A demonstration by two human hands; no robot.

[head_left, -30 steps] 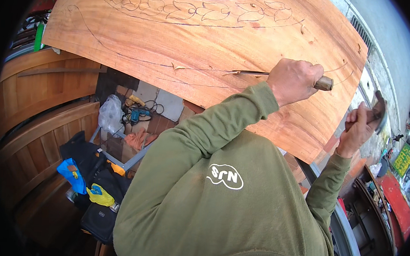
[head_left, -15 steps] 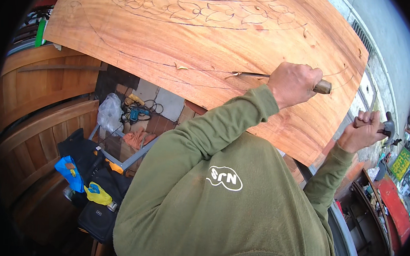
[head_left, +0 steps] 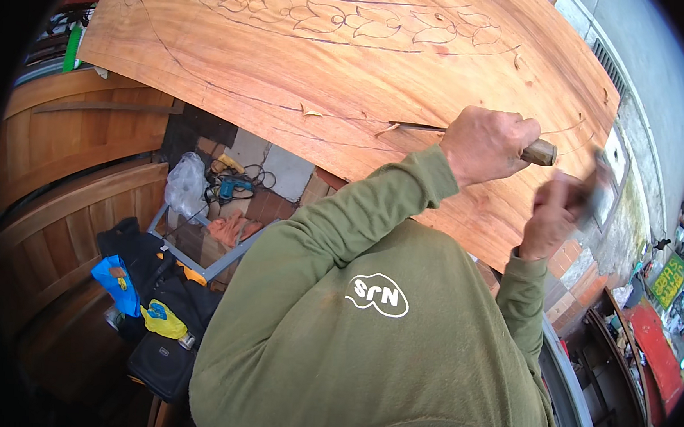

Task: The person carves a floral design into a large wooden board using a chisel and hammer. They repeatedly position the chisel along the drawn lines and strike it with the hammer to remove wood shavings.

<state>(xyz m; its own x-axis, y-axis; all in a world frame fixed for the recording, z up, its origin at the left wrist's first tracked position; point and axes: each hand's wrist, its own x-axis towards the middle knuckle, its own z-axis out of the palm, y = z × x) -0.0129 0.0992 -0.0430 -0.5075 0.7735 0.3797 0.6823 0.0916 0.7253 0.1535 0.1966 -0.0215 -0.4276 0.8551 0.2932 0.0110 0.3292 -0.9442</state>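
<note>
One swing has just carried the right hand (head_left: 549, 224), its blurred fingers curled round a hammer (head_left: 591, 191), inward to four o'clock of the chisel (head_left: 540, 153), which the left hand (head_left: 491, 144) grips with closed fingers on the wooden board (head_left: 413, 81), blade toward nine o'clock, so a driving blow seems under way.

You have one chisel (head_left: 539, 153), one hammer (head_left: 595, 186) and one wooden board (head_left: 327, 76); you also see one clear plastic bag (head_left: 187, 182), one blue power tool (head_left: 235, 190), one green sign (head_left: 669, 278), one drain grate (head_left: 608, 64) and two slatted wooden panels (head_left: 72, 136).
</note>
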